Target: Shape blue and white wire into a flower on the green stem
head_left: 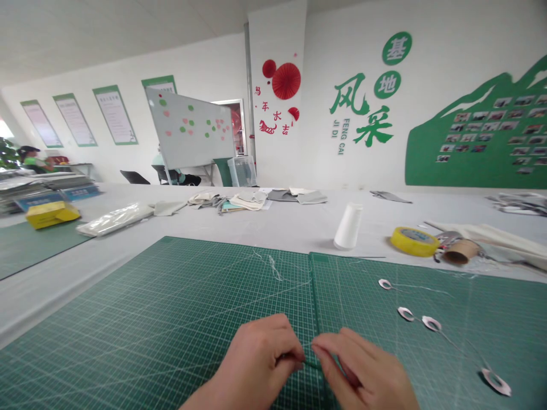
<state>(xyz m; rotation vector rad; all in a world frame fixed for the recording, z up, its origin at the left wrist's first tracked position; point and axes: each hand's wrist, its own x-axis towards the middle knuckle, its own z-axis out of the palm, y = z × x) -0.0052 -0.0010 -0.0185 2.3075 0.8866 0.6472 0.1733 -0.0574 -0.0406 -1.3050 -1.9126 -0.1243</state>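
Observation:
My left hand (265, 359) is closed in a pinch above the green cutting mat (179, 296), beside the seam with a second green mat (354, 307). Facing it across a small gap, my right hand (363, 367) has thumb and forefinger pressed together. Whatever lies between the fingertips is too fine to make out. To the right of my hands are pale oval rings with thread tails: one ring (384, 284) farther off, a pair in the middle, and another ring (496, 381) nearest me. Loose white thread (274, 267) lies on the left mat.
Behind the mats stand a white thread cone (348, 226), a yellow tape roll (414, 241) and a cardboard core (461, 251). Fabric pieces (248, 199) lie farther back. At left are a yellow box (52, 214) and a plastic-wrapped packet (117, 219). People sit in the background.

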